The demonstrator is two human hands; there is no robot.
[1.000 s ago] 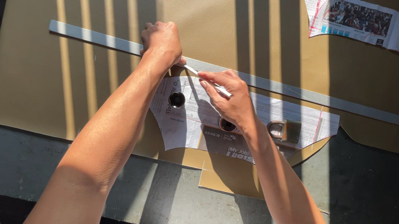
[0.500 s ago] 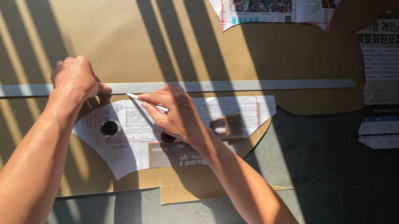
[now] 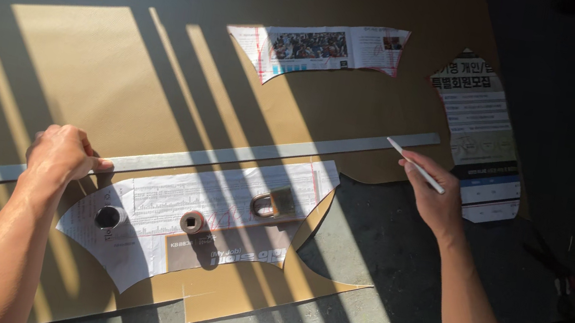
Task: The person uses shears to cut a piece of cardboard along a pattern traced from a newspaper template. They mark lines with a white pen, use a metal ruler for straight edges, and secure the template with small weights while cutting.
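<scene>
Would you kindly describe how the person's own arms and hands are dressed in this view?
Both forearms are bare to the picture's edge, with no sleeves showing. The left hand and right hand wear no gloves; no watch, ring or bracelet is visible. Striped sunlight falls across them.

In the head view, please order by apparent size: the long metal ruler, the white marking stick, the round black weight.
1. Long metal ruler, spanning most of the table.
2. Thin white marking stick, in the right hand.
3. Round black weight, on the newspaper pattern.

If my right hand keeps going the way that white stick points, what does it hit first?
The right hand holds a white marking stick pointing up-left. Its tip sits right by the long metal ruler, so it would probably meet that first, though height above it is unclear.
</scene>
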